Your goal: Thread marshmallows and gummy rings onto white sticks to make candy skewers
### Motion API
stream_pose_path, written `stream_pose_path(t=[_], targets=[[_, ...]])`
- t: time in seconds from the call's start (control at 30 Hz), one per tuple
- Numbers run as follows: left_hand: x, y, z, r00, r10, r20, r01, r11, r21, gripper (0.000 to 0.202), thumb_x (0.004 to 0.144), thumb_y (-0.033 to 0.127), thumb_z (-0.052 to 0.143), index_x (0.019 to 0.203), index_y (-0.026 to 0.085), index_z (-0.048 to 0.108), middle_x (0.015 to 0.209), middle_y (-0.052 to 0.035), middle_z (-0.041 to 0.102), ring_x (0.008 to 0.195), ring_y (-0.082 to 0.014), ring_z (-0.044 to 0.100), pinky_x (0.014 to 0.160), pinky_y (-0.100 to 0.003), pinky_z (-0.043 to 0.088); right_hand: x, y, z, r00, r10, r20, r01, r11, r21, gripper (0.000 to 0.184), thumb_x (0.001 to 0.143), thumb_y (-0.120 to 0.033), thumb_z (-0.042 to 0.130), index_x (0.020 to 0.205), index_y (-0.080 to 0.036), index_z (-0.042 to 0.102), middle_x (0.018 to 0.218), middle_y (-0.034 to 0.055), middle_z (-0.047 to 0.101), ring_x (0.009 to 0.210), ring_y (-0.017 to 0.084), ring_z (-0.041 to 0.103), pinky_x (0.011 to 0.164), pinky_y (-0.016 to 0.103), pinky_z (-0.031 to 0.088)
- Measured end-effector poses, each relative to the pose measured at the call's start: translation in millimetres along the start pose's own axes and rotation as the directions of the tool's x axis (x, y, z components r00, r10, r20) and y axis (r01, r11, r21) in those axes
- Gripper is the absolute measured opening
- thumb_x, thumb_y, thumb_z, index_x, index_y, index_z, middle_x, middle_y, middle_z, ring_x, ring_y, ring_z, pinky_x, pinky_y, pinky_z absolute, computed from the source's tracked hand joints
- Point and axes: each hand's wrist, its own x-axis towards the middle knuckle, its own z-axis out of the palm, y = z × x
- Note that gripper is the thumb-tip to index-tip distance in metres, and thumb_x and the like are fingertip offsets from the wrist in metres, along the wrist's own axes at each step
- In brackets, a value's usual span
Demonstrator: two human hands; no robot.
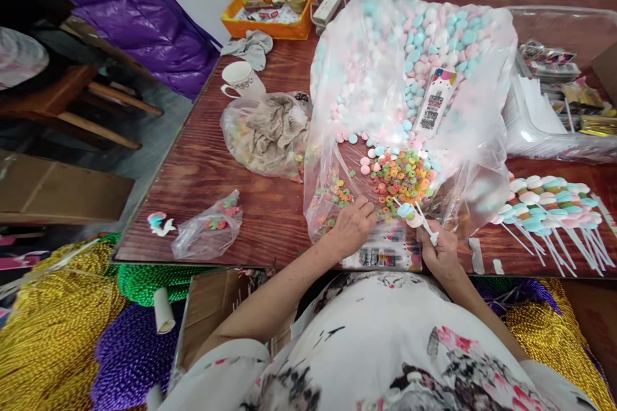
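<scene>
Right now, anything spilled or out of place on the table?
Yes. Colourful ring candies lie loose on the opened big plastic bag, at the left hand; the right hand holds white sticks. One pink-and-teal piece lies alone on the table, and a crumpled cloth sits in a smaller candy bag.

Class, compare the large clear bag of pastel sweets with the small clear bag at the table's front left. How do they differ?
The large clear plastic bag of pastel sweets bulges with pink, blue and white pieces; the small clear plastic bag is slack, holding few coloured bits. The large bag's mouth lies by the left hand; the small bag lies apart, further left. Both are transparent, on the wooden table.
</scene>
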Motion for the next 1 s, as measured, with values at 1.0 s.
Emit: stream_pose_path(t=[1.0], targets=[[-5, 15, -8.4, 0.758, -0.649, -0.062, -0.146, -0.076, -0.986, 0.018, 0.059, 0.021, 0.089, 0.068, 0.021, 0.073, 0.086, -0.0018, 0.075, 0.082, -0.0155, 0.071, 0.076, -0.03, 0.058, 14, -36, -6, 0.969, -0.147, 0.198, 0.153, 0.988, -0.016, 0.053, 0.066, -0.001, 0.04, 0.112, -0.02, 0.056, 0.081, 0.0022, 0.066, 0.065, 0.017, 0.06, 0.061, 0.027, 0.047]])
